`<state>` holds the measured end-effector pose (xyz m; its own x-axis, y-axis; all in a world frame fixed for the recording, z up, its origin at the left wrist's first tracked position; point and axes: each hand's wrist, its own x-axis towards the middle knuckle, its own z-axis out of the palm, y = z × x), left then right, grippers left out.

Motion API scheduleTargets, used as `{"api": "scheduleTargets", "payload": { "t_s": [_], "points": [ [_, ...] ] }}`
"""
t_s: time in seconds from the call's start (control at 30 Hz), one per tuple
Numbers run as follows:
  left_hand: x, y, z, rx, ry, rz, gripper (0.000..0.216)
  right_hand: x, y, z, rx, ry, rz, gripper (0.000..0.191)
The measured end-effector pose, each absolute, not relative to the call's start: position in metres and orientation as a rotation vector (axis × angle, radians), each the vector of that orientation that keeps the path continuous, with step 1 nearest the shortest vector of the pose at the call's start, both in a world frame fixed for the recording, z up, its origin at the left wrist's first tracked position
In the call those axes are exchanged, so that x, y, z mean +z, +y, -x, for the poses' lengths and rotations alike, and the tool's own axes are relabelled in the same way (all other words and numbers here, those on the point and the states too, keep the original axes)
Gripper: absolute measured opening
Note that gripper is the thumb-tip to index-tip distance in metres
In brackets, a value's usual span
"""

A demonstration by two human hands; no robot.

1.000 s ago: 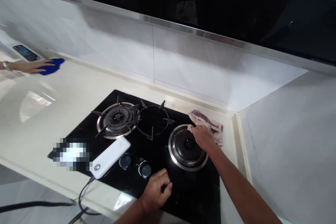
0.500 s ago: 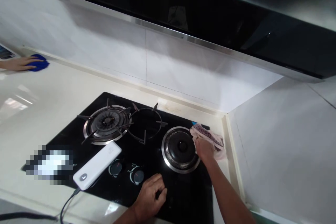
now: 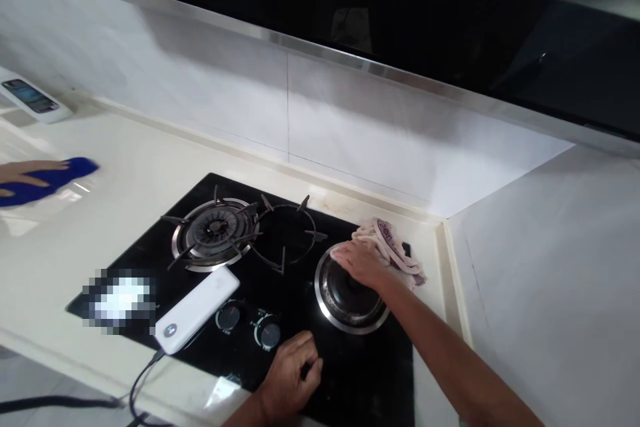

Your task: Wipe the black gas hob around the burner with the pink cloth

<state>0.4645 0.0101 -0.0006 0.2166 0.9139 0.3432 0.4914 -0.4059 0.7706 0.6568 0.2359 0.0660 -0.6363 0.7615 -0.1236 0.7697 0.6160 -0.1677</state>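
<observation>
My right hand [image 3: 361, 263] presses a pale pink cloth [image 3: 387, 243] with dark lettering against the back edge of the right burner [image 3: 350, 300]. Bunched folds of the cloth stick out behind and to the right of the fingers. My left hand [image 3: 293, 373] rests loosely curled on the front of the black glass cooktop [image 3: 360, 373], with nothing seen in it. It lies just right of the two control knobs [image 3: 267, 333].
A white power bank [image 3: 197, 310] with a cable lies across the cooktop. A loose pan support [image 3: 285, 267] sits beside the left burner [image 3: 215, 230]. At far left, another person's hand [image 3: 30, 170] holds a blue cloth [image 3: 83, 167]. A range hood [image 3: 300, 7] hangs above.
My right hand and the pink cloth have moved left and back over the burner's rim. The other person's blue cloth has come nearer along the counter. My view has shifted slightly.
</observation>
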Motion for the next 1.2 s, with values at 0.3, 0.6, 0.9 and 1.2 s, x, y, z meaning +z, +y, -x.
{"api": "scheduleTargets", "payload": {
  "t_s": [0.3, 0.6, 0.9, 1.2],
  "points": [
    [-0.002, 0.013, -0.463, 1.099, 1.265, -1.993, 0.027, 0.051, 0.212, -0.72, -0.153, 2.508, -1.853, 0.038],
    [0.001, 0.016, -0.464, 1.103, 1.258, -1.99, 0.027, 0.03, 0.119, -0.724, -0.094, 2.2, -2.146, 0.044],
    [0.002, 0.017, -0.466, 1.121, 1.259, -2.041, 0.028, 0.022, 0.09, -0.719, -0.541, 2.258, -2.492, 0.042],
    [0.004, 0.018, -0.465, 1.132, 1.247, -1.966, 0.028, 0.073, 0.126, -0.785, -0.762, 2.454, -2.752, 0.048]
  ]
}}
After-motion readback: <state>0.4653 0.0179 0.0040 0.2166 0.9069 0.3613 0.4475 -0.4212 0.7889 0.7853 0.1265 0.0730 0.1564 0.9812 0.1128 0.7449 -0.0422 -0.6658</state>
